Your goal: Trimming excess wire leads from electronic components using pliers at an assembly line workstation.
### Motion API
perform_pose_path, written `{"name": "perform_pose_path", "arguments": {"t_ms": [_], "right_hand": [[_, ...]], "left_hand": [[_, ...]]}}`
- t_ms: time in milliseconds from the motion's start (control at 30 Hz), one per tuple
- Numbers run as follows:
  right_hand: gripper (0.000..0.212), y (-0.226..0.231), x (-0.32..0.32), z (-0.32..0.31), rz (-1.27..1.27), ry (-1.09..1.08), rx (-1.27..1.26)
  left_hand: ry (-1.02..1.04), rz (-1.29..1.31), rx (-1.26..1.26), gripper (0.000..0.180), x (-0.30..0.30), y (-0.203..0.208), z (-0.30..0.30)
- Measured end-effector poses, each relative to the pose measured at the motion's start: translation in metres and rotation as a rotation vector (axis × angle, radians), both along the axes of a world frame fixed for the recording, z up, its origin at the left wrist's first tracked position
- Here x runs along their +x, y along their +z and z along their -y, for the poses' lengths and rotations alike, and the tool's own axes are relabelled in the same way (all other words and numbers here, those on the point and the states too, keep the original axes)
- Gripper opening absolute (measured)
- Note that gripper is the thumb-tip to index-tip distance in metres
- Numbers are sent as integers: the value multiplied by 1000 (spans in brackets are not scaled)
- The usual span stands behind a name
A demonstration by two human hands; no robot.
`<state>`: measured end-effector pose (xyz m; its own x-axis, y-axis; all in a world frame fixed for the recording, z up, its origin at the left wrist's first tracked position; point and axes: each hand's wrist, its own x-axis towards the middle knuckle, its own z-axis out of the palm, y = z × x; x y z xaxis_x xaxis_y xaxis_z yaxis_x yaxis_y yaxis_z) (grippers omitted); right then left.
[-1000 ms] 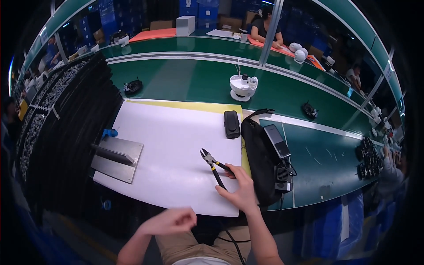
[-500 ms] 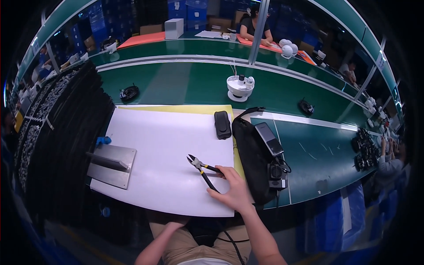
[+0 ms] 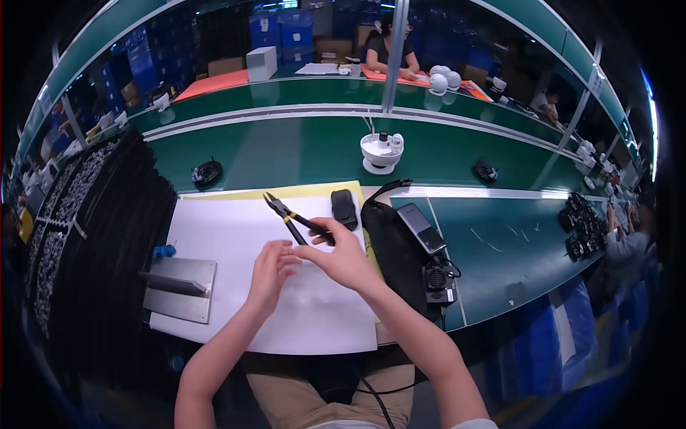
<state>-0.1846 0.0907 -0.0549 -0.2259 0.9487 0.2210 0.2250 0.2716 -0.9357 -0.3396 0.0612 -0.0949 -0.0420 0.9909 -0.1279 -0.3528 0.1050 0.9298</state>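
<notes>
My right hand is closed round the handles of diagonal cutters, which have black grips with yellow bands. The jaws point to the far left, above a white sheet. Close to the handle ends is my left hand, its fingers loosely bent and apart, with nothing visible in them. Beyond the right hand lies a small black case. On the sheet's left side rests a metal plate with an upright fin, a small blue object just behind it.
At the left stands a tall stack of black trays. A black bag, a grey power bank-like device and a small black fan unit lie at right. The green belt carries a white round housing and coiled black cables.
The right hand has carried the cutters up and to the left, and their handles are closer together. My left hand has risen from my lap to beside them.
</notes>
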Motion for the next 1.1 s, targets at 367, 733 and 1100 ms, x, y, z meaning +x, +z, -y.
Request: {"name": "perform_pose_path", "arguments": {"t_ms": [367,733,1100], "right_hand": [[47,-86,-61,-43,-174,-148,96],[34,-89,-55,-46,-344,-148,0],[51,-83,-60,-37,-193,24,91]], "left_hand": [[124,165,61,55,4,-32,-66],[54,283,49,52,-2,-35,-73],[164,280,98,51,-6,-28,-70]]}}
